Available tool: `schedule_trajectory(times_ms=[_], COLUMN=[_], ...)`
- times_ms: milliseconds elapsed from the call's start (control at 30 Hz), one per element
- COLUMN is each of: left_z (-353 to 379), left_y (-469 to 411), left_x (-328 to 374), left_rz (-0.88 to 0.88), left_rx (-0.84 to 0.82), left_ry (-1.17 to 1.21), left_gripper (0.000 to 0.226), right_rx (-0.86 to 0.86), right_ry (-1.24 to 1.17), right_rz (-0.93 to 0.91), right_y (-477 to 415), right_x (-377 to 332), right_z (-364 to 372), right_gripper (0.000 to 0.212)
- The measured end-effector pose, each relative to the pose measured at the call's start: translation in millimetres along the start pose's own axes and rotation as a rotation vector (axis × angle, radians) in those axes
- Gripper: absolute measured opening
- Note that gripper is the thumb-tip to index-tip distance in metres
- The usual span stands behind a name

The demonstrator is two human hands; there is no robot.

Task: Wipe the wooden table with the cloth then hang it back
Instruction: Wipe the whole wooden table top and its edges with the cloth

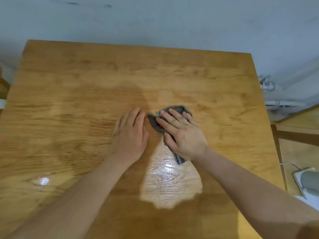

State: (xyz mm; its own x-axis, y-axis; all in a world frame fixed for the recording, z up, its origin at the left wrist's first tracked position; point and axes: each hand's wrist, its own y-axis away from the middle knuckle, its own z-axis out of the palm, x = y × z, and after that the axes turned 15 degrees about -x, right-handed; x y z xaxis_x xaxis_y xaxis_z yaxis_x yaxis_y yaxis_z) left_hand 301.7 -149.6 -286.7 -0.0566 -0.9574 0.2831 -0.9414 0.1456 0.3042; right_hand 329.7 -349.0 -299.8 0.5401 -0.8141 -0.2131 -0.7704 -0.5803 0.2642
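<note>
The wooden table (72, 94) fills most of the view, its far edge against a pale wall. A bunched grey cloth (154, 122) lies near the table's middle. My right hand (181, 133) presses flat on top of the cloth, fingers spread, and hides most of it; grey edges show past the fingertips and at the wrist. My left hand (131, 133) rests palm down on bare wood just left of the cloth, holding nothing. A shiny wet streak (169, 180) runs from the cloth toward me.
The table's right edge drops to a wooden floor or lower surface (296, 152) with a white and grey device and a cable (305, 180). White pipes and fittings (274, 94) sit by the wall at right. A brown edge of furniture (3, 87) shows at far left.
</note>
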Motion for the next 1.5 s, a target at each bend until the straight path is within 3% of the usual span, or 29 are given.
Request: schedule_trajectory(times_ms=[200, 533, 633, 767, 867, 933, 1067, 1167, 1300, 1433, 1500], left_z=[-5, 3, 4, 3, 3, 4, 3, 3, 5, 4, 5], left_y=[-46, -55, -50, -52, -55, -55, -56, -57, -53, -55, -55], left_x=[17, 19, 19, 18, 17, 17, 17, 16, 15, 14, 16], left_rz=[-0.099, -0.154, -0.145, -0.136, -0.137, -0.143, -0.154, -0.152, -0.145, -0.146, -0.144], left_rx=[0.05, 0.04, 0.053, 0.093, 0.082, 0.064, 0.044, 0.057, 0.071, 0.067, 0.064], left_ry=[-0.046, -0.009, 0.008, 0.042, 0.033, 0.024, 0.016, 0.034, 0.044, 0.034, 0.029], left_gripper=[0.049, 0.059, 0.057, 0.054, 0.053, 0.054, 0.055, 0.054, 0.053, 0.055, 0.055], right_rx=[0.004, 0.049, 0.042, -0.107, -0.147, -0.104, -0.002, 0.047, 0.044, -0.081, -0.159], right_ry=[-0.026, -0.044, -0.005, 0.09, 0.147, 0.117, 0.057, 0.017, 0.027, 0.045, 0.088], right_rz=[0.169, 0.27, 0.005, -0.352, -0.486, -0.406, 0.016, 0.179, 0.025, -0.229, -0.383], right_y=[-80, -184, -126, -15, -34, -84, -202, -242, -178, -38, -12], right_x=[41, 78, 56, 45, 68, 83, 99, 84, 55, 30, 44], right_z=[-35, -63, -47, -22, -33, -47, -77, -83, -59, -23, -22], right_gripper=[0.053, 0.051, 0.048, 0.044, 0.044, 0.047, 0.054, 0.051, 0.051, 0.048, 0.048])
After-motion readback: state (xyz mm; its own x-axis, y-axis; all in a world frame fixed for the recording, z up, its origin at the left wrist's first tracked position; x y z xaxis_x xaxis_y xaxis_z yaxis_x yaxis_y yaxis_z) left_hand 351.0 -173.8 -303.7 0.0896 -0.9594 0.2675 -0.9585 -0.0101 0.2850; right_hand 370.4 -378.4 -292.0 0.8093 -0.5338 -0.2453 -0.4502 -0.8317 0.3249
